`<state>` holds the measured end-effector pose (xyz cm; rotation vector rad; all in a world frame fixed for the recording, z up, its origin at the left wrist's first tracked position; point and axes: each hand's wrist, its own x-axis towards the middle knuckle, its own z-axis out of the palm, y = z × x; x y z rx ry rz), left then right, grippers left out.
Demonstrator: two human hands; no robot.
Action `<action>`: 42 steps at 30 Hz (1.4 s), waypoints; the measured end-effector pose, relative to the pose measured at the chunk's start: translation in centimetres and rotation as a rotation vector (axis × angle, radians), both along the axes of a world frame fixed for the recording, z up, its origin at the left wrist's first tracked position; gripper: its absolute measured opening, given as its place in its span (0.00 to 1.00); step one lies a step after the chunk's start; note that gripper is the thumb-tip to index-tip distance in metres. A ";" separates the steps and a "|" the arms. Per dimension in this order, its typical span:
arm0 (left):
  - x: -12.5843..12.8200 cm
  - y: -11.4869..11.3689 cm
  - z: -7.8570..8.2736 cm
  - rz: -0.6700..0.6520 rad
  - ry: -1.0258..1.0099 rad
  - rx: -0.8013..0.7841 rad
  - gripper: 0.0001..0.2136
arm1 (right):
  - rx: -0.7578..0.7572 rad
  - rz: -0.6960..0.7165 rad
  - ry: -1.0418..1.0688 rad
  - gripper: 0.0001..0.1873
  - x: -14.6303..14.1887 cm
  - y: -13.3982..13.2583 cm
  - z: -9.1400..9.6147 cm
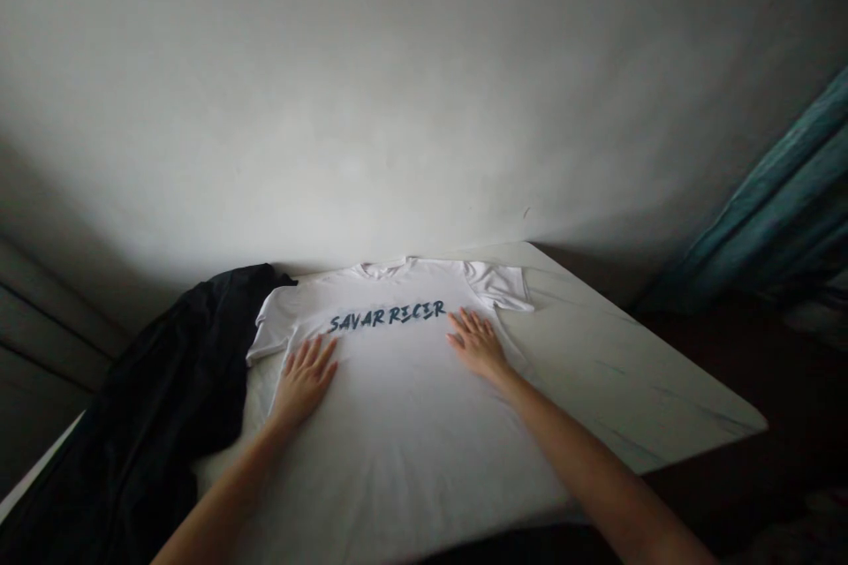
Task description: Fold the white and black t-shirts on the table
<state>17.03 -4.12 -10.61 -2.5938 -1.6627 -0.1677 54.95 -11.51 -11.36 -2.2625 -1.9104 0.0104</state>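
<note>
A white T-shirt [390, 424] with dark lettering across its chest lies spread flat, its collar toward the wall and its hem toward me. Flat on the shirt's left side, just below the start of the lettering, rests my left hand [306, 380], fingers spread. My right hand [478, 344] lies open on the right side of the chest, fingertips by the end of the lettering. Neither hand grips the fabric. Both short sleeves stretch outward, with some folds in the right one. The lower hem partly leaves the view at the bottom.
Under the shirt is a white marble-patterned table [609, 371], its corner at the right. A black garment [178, 371] is heaped along the left side, beside the left sleeve. Behind stands a pale wall [371, 106]. A teal curtain [775, 177] hangs at the right.
</note>
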 end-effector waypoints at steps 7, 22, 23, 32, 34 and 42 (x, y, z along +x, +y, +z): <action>-3.9 -1.9 1.6 0.277 -0.114 0.122 0.25 | 0.266 -0.414 0.009 0.21 6.5 -1.9 1.4; -1.1 -1.6 3.8 0.493 -0.054 0.036 0.16 | 0.027 -0.578 -0.050 0.20 4.0 -0.4 2.6; -1.5 -1.7 3.8 0.487 -0.052 0.035 0.16 | 0.023 -0.583 -0.046 0.20 4.4 -0.5 2.7; 5.3 -1.6 3.2 0.135 0.023 0.259 0.21 | 0.162 -0.220 -0.045 0.21 -3.9 0.8 4.1; 9.4 -1.9 2.4 -0.014 -0.014 0.172 0.23 | 0.148 0.037 0.074 0.24 -9.3 1.5 3.4; 4.6 -4.9 -0.5 -0.169 -0.020 0.025 0.25 | 0.022 0.056 0.084 0.31 -7.1 -3.9 0.9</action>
